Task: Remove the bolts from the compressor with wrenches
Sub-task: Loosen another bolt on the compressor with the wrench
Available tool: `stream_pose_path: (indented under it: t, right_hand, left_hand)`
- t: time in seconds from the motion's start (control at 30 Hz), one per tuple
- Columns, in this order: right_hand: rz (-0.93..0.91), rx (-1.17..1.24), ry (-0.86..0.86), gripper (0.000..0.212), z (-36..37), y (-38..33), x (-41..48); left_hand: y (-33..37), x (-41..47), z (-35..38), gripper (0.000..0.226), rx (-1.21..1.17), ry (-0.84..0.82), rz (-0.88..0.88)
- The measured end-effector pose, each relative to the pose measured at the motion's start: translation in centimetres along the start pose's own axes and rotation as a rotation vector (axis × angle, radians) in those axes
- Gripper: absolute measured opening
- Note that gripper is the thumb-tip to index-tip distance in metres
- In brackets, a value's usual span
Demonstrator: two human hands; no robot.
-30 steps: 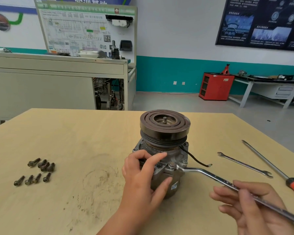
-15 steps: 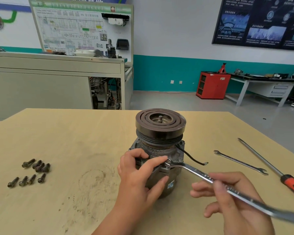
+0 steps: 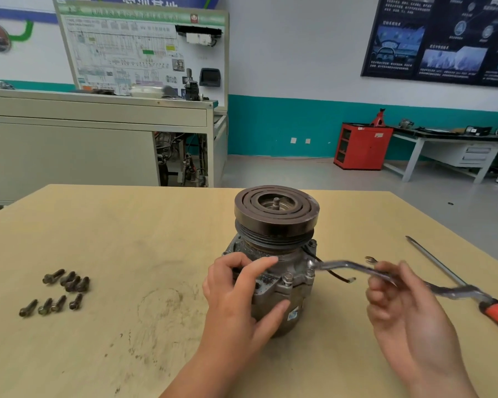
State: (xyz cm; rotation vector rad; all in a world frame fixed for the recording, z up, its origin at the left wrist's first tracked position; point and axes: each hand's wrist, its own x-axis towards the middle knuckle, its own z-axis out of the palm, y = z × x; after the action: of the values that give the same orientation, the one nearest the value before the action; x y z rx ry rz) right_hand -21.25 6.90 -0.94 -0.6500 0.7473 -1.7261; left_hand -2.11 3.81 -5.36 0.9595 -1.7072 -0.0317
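Head view: compressor [image 3: 276, 225] on scuffed wooden table [image 3: 127, 225], teal-banded wall [image 3: 279, 124] behind.

The compressor [image 3: 273, 254] is standing upright on the table [image 3: 127, 225], with the left hand [image 3: 236, 300] wrapping its fingers [image 3: 259, 264] around the near-left side. The wrench [image 3: 354, 268] is reaching leftward from the right hand [image 3: 406, 311] and its fingers [image 3: 378, 295] to the compressor's right side. Loose bolts [image 3: 61, 291] are lying well left of the left fingers, and a screwdriver [image 3: 443, 271] is lying just right of the right fingers.
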Motion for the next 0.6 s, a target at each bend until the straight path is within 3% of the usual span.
stream_pose_path:
  t: [0.27,0.43,0.5,0.6]
  right_hand:
    - [-0.331,-0.329,0.03,0.018,1.7,2.3,-4.6]
    - [-0.458,-0.564,-0.048,0.006,2.4,2.0,-5.4]
    - [-0.471,-0.619,-0.075,0.01,2.5,1.9,-5.5]
    - [-0.345,-0.437,-0.106,0.028,2.6,1.1,-3.0]
  left_hand:
    - [-0.2,0.0,-0.1,0.048,0.02,-0.006,0.008]
    - [-0.2,0.0,-0.1,0.044,0.041,-0.008,0.032]
    - [-0.2,0.0,-0.1,0.04,0.042,0.001,0.037]
    - [-0.1,0.0,0.0,0.036,0.011,0.003,0.02]
